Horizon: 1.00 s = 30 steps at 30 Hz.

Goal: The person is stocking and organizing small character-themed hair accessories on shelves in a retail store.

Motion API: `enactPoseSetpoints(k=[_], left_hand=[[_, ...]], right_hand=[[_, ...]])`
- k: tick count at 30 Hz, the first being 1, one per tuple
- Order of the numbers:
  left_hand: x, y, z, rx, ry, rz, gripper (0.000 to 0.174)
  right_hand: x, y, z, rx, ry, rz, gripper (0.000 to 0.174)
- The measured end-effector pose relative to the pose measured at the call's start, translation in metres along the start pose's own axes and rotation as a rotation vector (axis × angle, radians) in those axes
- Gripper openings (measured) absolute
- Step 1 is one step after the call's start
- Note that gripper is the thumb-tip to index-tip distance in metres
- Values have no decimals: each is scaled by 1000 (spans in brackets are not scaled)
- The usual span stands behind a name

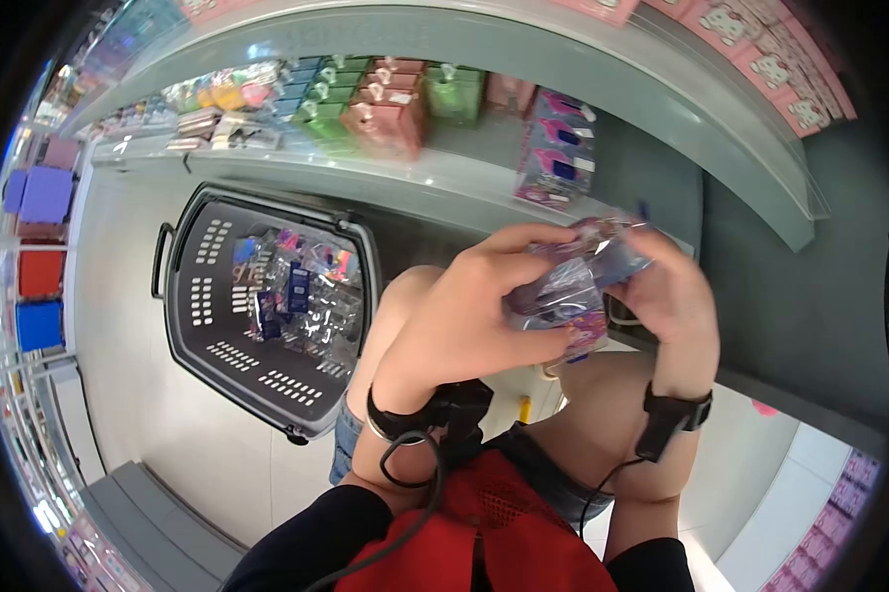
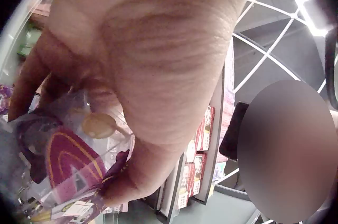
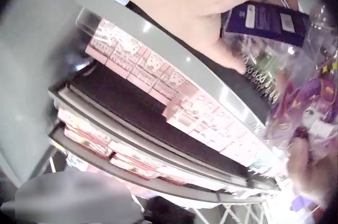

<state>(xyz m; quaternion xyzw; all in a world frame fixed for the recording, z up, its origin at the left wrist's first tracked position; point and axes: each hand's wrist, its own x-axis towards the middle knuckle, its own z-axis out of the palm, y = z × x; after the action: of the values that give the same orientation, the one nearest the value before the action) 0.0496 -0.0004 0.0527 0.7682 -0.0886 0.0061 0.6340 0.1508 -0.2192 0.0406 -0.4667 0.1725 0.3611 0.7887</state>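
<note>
My left hand (image 1: 454,316) grips a clear plastic packet (image 1: 560,294) with purple and pink printing, its thumb at the lower edge and its fingers over the top. In the left wrist view the packet (image 2: 74,163) shows a pink and orange arch and a small white label. Opposite it, my right hand (image 1: 676,291) is curled at the far side of the bundle. The right wrist view has the right hand (image 3: 200,15) holding a clear packet with a dark purple card (image 3: 266,22), close beside the purple printed packet (image 3: 311,110).
A grey basket (image 1: 186,281) with several clear packets (image 1: 316,316) stands on the floor at left. The low shelf ahead bears similar purple packets (image 1: 555,148), green and pink packs (image 1: 385,123). Pink boxes (image 1: 775,69) line the upper shelf. My bent knees are below the hands.
</note>
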Motion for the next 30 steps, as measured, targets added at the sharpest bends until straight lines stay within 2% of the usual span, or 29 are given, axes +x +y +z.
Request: enactPoseSetpoints(k=[3,5,6,7,9,10,11,13,15,17,19,21,23,25,26,27,29,30], left_hand=[[-2,11,-7,50,14,-70,35],[-1,16,-6,156,17,-163,35],[-2,13,-4,213,69,-106,35],[-2,9,-1,205,67,-117,35],[-1,-1,4,250,194,-36,35],[0,-6,4,263,201,-5,35],[0,-8,6,258,199,-12,35],[1,-12,7,182,270,10,36],[2,-12,4,200,254,12,36],[1,-13,1,218,236,15,36],[0,-16,-2,260,281,44,35],[-1,-16,-6,269,273,40,35],[-2,-19,-10,272,266,39,36],[-2,-23,-13,221,260,74,36],[-3,-24,-16,214,256,78,36],[-4,-22,-19,204,248,69,36],[-7,-20,-24,199,239,58,36],[-8,-18,-26,174,245,34,36]], right_hand=[[5,-14,-16,386,339,-1,41],[3,-19,-24,457,403,-44,45],[2,-19,-30,534,471,-101,50],[3,-18,-36,531,481,-93,50],[11,-17,-44,734,483,-279,56],[13,-16,-45,757,373,-361,59],[17,-15,-46,755,382,-357,59],[32,-17,-47,753,295,-464,57],[42,-18,-46,658,305,-478,52],[48,-19,-35,448,436,-483,48],[54,-19,-38,371,440,-468,42],[60,-12,-40,4,413,-670,37],[60,-4,-33,-102,483,-722,33],[62,1,-32,-334,561,-782,44],[64,2,-37,-337,552,-751,52],[62,3,-33,-338,559,-755,52],[57,5,-22,-405,677,-712,61],[57,2,-19,-397,674,-711,61]])
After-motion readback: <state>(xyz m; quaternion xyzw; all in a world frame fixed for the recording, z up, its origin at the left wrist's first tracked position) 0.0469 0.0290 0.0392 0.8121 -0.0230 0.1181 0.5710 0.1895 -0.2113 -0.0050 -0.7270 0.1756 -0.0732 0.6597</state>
